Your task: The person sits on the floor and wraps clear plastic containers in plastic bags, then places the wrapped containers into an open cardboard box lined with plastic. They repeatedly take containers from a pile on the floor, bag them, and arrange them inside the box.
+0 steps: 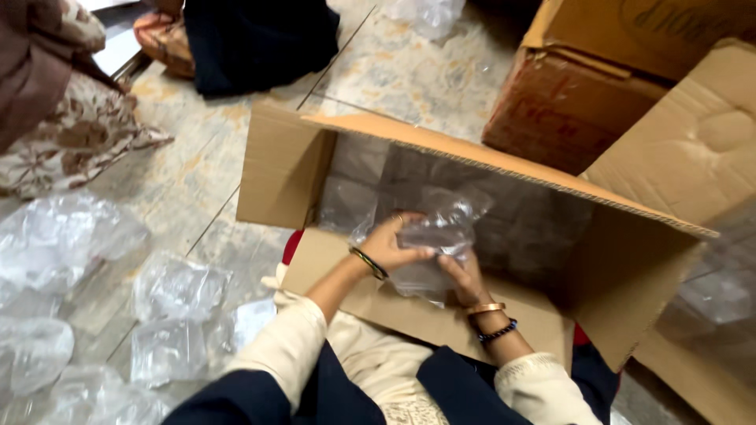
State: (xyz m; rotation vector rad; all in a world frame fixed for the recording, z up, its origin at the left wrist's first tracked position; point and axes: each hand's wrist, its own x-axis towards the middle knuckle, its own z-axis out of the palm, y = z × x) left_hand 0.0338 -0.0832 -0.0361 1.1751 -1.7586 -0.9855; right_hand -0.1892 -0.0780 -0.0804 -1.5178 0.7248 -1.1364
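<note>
Here the left hand (391, 245) and right hand (466, 277) both clamp their fingers (413, 253) on a clear plastic bag (438, 230) over the open cardboard box (504, 228). More clear bags (177, 287) lie on the floor (197, 173) at left; a brown carton (563, 110) sits far right.

One head-worn camera looks steeply down, close over the open cardboard box (488, 236) on the floor (197, 181).

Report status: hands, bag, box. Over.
Left hand and right hand both gripping clear bag. Bag held over open box, lined with plastic. Loose bags on floor to the left; nothing in the way.
</note>
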